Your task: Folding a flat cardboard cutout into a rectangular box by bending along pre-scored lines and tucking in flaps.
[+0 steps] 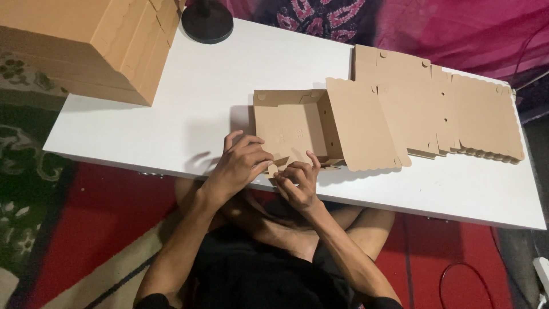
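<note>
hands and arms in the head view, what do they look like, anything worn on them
Both arms are bare from the wrists up to near the shoulders; only a dark sleeve edge shows at the bottom of the frame. The left hand and right hand wear no gloves, and no rings, watch or bracelet can be seen. The person's top looks black.

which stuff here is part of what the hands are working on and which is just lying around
In use: half-folded cardboard box; left hand and right hand at its near wall; stack of flat box blanks.
Lying about: finished boxes; round black base; red cable.
</note>
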